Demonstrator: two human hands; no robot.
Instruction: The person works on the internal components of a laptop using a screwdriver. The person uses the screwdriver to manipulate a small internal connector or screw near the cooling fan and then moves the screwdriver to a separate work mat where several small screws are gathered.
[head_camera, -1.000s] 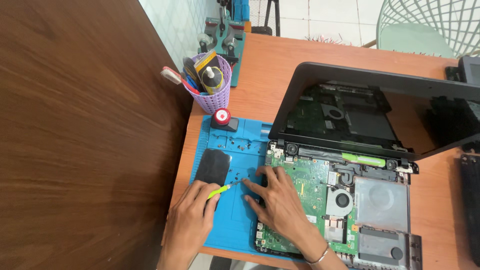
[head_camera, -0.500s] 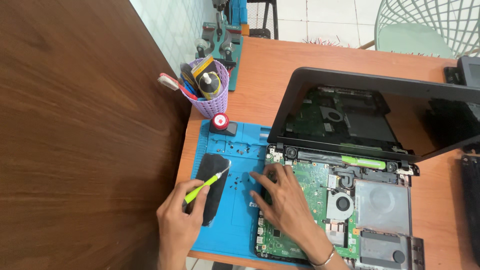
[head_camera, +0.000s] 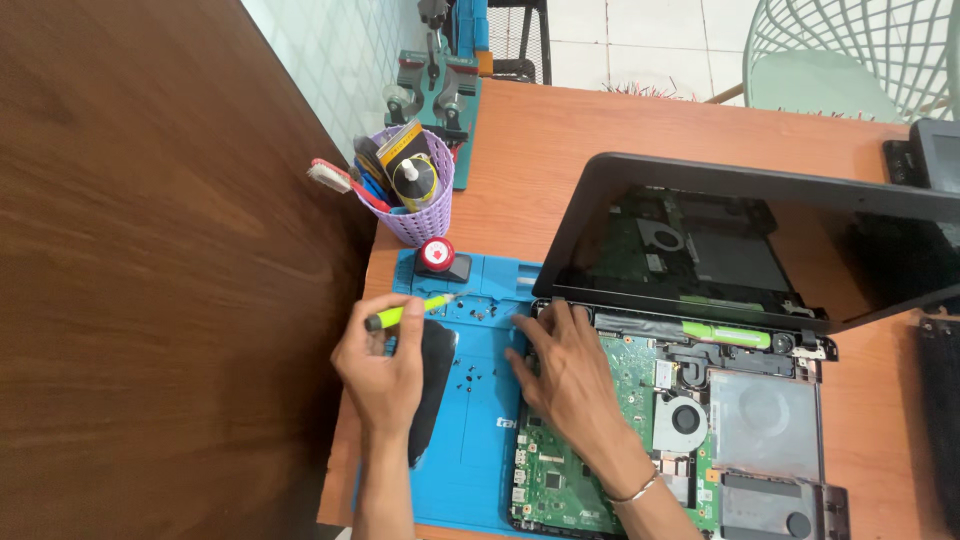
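Carrying a green screwdriver (head_camera: 408, 314) pinched in left hand (head_camera: 385, 372), tip nearing loose screws (head_camera: 468, 376) mid blue repair mat (head_camera: 478, 440). Bracing open laptop motherboard (head_camera: 590, 440) at mat's right edge, right hand (head_camera: 568, 375) flat, empty. Next likely needing a steady drop-off.

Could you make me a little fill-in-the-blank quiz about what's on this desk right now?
1. The left hand holds a screwdriver with a ____ handle.
2. The right hand rests on the opened laptop's green circuit ____.
3. The small screws lie on a ____ work mat.
4. The tool cup is ____ in colour.

Missing words: yellow-green; board; blue; purple
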